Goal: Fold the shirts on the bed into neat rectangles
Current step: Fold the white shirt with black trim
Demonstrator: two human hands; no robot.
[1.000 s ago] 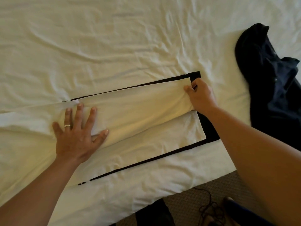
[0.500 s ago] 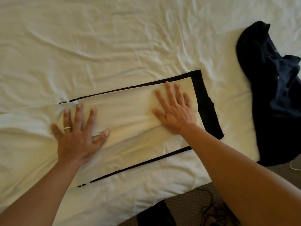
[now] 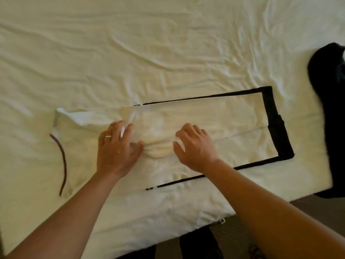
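A white shirt (image 3: 224,116) with black trim lies on the bed, folded lengthwise into a long strip, its black hem to the right and a dark neckline band at the left end. My left hand (image 3: 116,150) and my right hand (image 3: 196,148) sit side by side on the middle of the strip. Their fingers are curled and the thumbs dig into a ridge of cloth bunched up between them. A dark shirt (image 3: 330,113) lies crumpled at the right edge of the bed.
The wrinkled cream bed sheet (image 3: 149,53) stretches far beyond the shirt. The bed's near edge runs along the bottom, with grey carpet (image 3: 306,204) and dark objects (image 3: 197,245) on the floor below it.
My right hand slid left from the hem end to the middle, close to my left hand. Both flat hands have curled and gathered the cloth. The view shifted left, showing the neckline end.
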